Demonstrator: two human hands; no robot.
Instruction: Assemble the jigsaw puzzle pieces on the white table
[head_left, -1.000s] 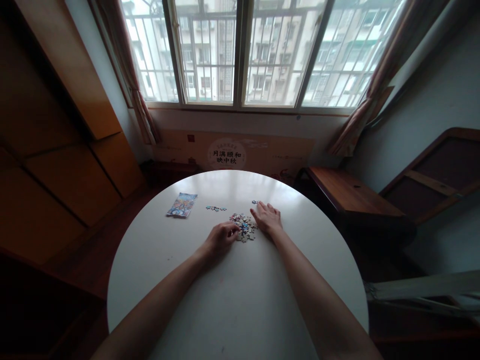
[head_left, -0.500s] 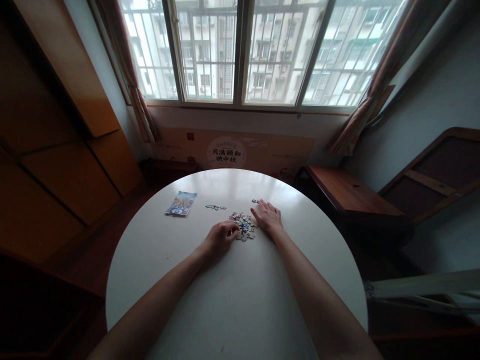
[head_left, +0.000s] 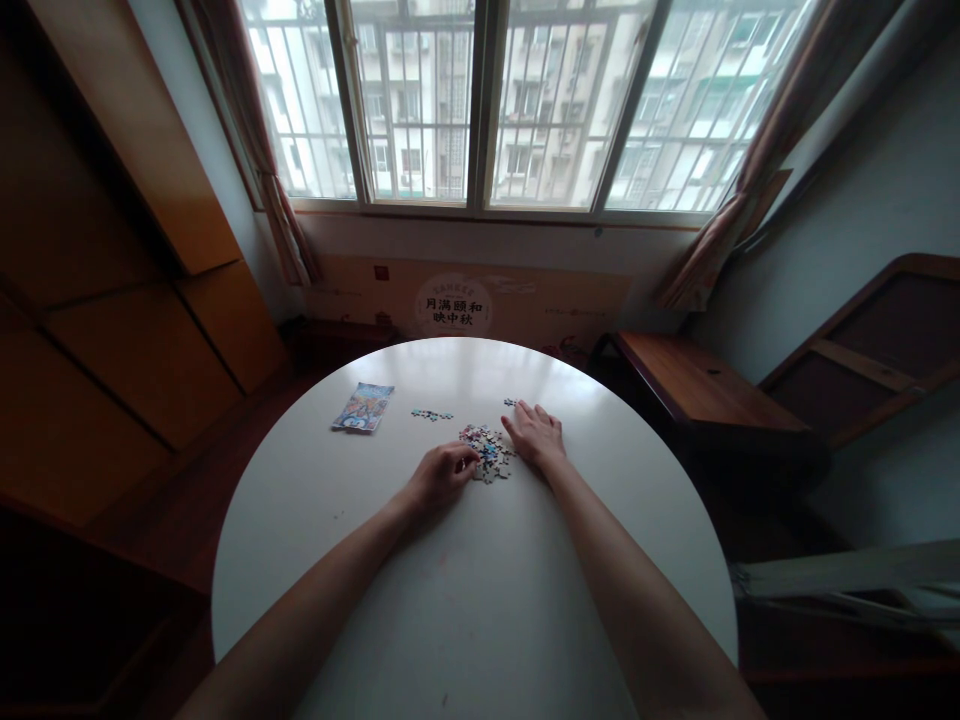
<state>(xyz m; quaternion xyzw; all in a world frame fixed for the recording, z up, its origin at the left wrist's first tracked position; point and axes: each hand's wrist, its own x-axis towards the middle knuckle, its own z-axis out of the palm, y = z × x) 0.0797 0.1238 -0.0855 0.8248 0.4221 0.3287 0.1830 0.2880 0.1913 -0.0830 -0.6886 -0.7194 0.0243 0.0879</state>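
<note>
A heap of small jigsaw pieces [head_left: 491, 453], mixed in colour, lies on the white round table [head_left: 465, 600] between my hands. At the heap's left edge is my left hand [head_left: 444, 470], its fingers curled and pinched together; whatever they hold is too small to make out. My right hand [head_left: 534, 432] rests flat to the right of the heap, fingers stretched out. Just past its fingertips sits a little group of jigsaw pieces [head_left: 510, 402]. Farther left, a row of jigsaw pieces [head_left: 432, 414] lies beyond the heap.
A colourful printed picture sheet [head_left: 363, 408] lies on the table's left side. Beyond the table's far edge stands a printed cardboard panel [head_left: 525, 300] under the window. A wooden desk [head_left: 712, 385] is to the right, orange cabinets [head_left: 142, 350] to the left.
</note>
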